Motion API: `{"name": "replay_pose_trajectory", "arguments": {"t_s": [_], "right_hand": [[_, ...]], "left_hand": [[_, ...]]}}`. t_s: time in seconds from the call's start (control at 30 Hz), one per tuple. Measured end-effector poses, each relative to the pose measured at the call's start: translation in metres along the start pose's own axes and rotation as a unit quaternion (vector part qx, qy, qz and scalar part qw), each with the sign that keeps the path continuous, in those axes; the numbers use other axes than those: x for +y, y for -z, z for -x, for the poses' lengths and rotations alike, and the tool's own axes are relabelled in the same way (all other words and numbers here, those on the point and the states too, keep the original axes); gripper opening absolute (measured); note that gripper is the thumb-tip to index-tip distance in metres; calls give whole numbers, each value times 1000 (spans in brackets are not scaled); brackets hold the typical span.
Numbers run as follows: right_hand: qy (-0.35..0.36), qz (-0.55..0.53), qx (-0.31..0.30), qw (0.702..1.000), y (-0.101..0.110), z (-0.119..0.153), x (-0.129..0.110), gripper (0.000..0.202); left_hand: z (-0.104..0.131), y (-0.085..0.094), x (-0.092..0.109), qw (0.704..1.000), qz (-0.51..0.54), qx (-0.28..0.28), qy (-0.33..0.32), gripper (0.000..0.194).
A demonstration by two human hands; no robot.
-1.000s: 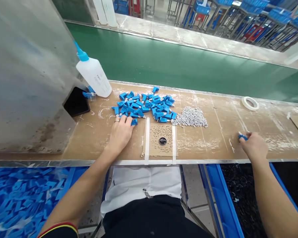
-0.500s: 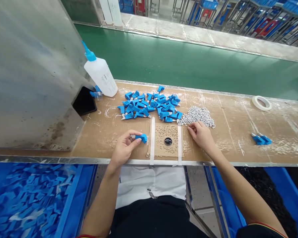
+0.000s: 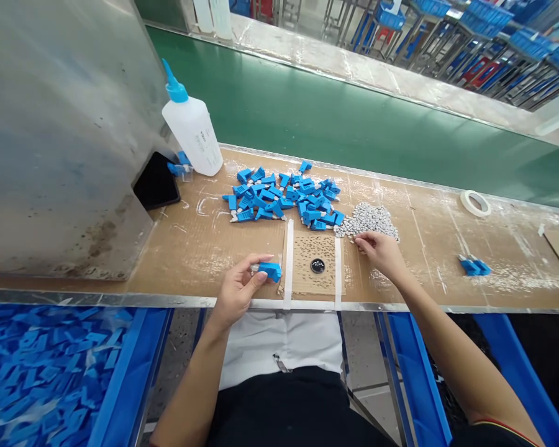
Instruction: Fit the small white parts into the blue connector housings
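Observation:
A small blue plastic part (image 3: 269, 270) with a pale end is pinched between the thumb and fingers of my left hand (image 3: 238, 287), just left of a taped cardboard square (image 3: 302, 282). On that square sits a round black disc or shallow cup (image 3: 317, 266) with a shiny surface. My right hand (image 3: 381, 249) has its thumb and forefinger together at the near edge of a heap of small grey-white pieces (image 3: 372, 218); what is between the fingertips is too small to tell. Behind the square lies a pile of similar blue parts (image 3: 265, 195).
A white squeeze bottle (image 3: 196, 133) with a blue nozzle stands back left, near a black flat object (image 3: 157, 181) against a metal panel (image 3: 65, 136). To the right lie a tape roll (image 3: 475, 203) and a few blue parts (image 3: 474, 266). A blue bin (image 3: 116, 385) sits below left.
The view has shifted slightly. My left hand has turned the blue part a little, showing more of its side. My right fingertips have closed together at the heap's edge.

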State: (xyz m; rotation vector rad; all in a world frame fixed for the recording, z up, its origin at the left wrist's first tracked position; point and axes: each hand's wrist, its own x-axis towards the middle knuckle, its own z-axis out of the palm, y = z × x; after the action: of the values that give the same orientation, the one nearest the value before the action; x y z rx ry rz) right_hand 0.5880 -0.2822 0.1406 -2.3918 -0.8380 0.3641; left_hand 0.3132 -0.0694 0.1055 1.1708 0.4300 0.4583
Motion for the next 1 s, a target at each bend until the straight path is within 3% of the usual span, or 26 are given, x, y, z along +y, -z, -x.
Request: {"name": "replay_pose_trajectory", "arguments": {"t_s": [0.1, 0.3, 0.53, 0.7, 0.87, 1.0], "right_hand": [[7, 7, -25, 1000, 5, -1, -3, 14], [86, 92, -54, 991, 11, -3, -8, 4], [162, 165, -1, 973, -2, -8, 0, 17], [147, 131, 50, 979, -4, -6, 4, 29], [100, 107, 0, 989, 6, -8, 1, 21], [114, 146, -43, 982, 13, -14, -7, 14]], "left_hand": [[1, 1, -1, 1000, 10, -12, 3, 42], [2, 1, -3, 1000, 1, 5, -7, 43], [3, -1, 2, 1000, -20, 5, -20, 38], [3, -1, 5, 999, -32, 1, -15, 36], [3, -2, 6, 999, -27, 25, -20, 42], [3, -4, 6, 999, -10, 21, -27, 41]]}}
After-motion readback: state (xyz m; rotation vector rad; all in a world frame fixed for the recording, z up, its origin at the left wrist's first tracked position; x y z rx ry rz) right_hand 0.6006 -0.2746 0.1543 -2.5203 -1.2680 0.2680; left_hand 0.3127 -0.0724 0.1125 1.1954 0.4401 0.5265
